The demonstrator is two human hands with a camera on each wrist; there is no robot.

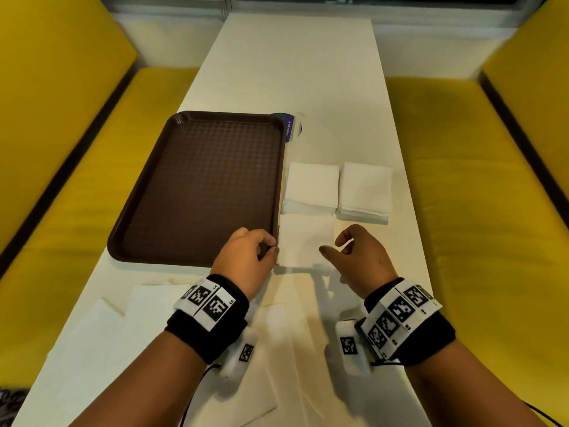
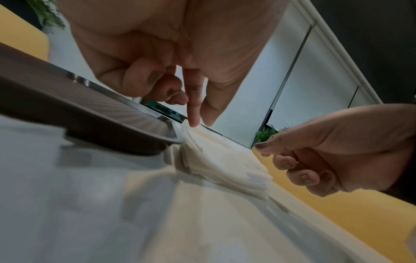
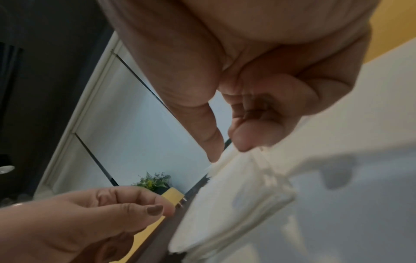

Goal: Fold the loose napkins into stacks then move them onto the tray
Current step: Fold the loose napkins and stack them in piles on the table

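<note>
Just beside the empty dark-brown plastic tray, a folded white paper napkin stack sat squared between both hands, seemingly for alignment. Left hand touched its left edge with index fingertip and thumb; right hand hovered loosely curled, holding nothing. Two finished white napkin stacks waited behind, likely staged for transfer.

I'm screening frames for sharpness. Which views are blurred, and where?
Head view: sharp at the tray and the two far napkin stacks, soft toward the near loose napkins. Left wrist view: near table smeared, fingers fairly clear. Right wrist view: napkin stack blurred, palm dark.
</note>
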